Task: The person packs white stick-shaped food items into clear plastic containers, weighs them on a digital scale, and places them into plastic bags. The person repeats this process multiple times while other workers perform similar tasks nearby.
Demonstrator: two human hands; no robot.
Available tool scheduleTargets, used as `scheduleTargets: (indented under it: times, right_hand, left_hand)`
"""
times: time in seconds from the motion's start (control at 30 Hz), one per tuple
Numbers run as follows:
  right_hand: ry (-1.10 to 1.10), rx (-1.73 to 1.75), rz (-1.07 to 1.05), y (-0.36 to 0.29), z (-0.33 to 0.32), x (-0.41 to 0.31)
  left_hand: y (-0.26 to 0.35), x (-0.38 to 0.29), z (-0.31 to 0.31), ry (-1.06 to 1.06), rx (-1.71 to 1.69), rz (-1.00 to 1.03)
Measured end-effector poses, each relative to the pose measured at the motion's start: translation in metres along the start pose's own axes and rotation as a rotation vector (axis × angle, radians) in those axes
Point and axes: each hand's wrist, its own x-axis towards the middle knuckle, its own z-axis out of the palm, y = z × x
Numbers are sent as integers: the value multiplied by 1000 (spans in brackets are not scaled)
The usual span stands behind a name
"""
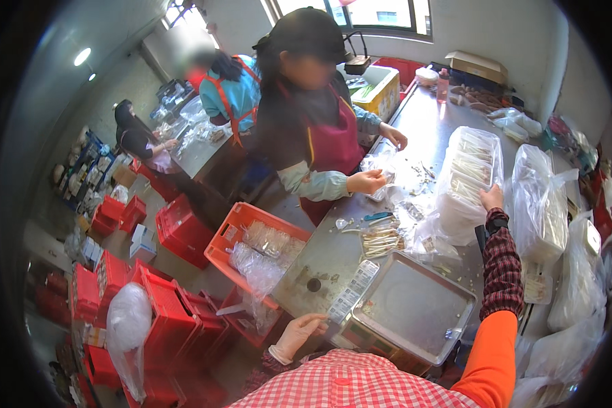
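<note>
My right hand reaches far forward. Its fingers bend over the near right edge of a clear plastic bag of stacked trays with pale vegetable stalks. Low at the centre is my left hand in a thin glove, its fingertips at the lower end of a strip of printed labels. Whether a label is between those fingers is unclear. The strip lies beside a shallow metal tray. Beyond that are a tray of whitish stalks, crumpled plastic film and a blue-handled tool.
Across the metal table stands a co-worker, hands over a plastic bag. An orange crate of packed trays adjoins the table's left edge. More bagged trays line the right. Red crates crowd the floor at left.
</note>
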Motion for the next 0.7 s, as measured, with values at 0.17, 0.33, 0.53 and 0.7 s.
scheduleTargets:
  times: [0.17,0.33,0.53,0.7]
  right_hand:
    - [-77,-171,16,-6,-10,2]
    - [-102,-18,21,18,1,10]
    - [-320,298,189,66,16,17]
    - [-13,539,-53,73,11,-26]
  left_hand:
    - [0,5,2,-20,6,46]
    - [6,5,4,-26,-61,72]
    - [5,5,1,-31,-57,49]
    - [-1,4,-1,-44,-33,73]
